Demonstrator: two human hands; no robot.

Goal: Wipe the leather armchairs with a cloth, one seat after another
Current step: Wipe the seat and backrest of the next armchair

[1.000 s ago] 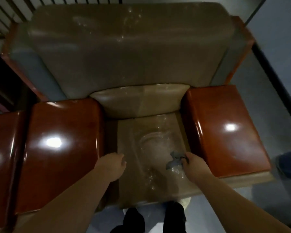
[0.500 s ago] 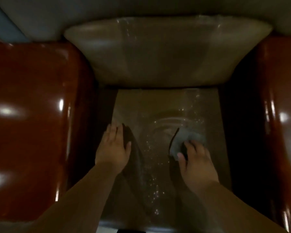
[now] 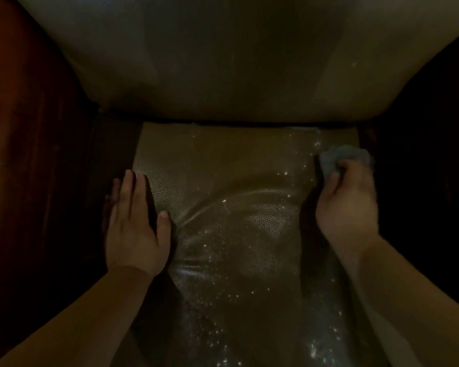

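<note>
I look straight down into a leather armchair. Its tan seat cushion (image 3: 223, 207) is creased and glistens with wet specks. My left hand (image 3: 135, 226) lies flat with straight fingers on the seat's left edge, pressing the leather down. My right hand (image 3: 347, 205) grips a bunched grey cloth (image 3: 339, 157) at the seat's back right corner, against the leather. The padded back cushion (image 3: 223, 62) fills the top of the view.
A glossy red-brown wooden armrest (image 3: 24, 154) rises on the left. The right armrest (image 3: 440, 160) is in deep shadow. The dark gap where seat meets back cushion (image 3: 236, 123) runs across just beyond the cloth.
My head has dropped much closer to the seat. My right hand has carried the cloth from the seat's middle to the back right corner. My left hand has flattened on the left edge.
</note>
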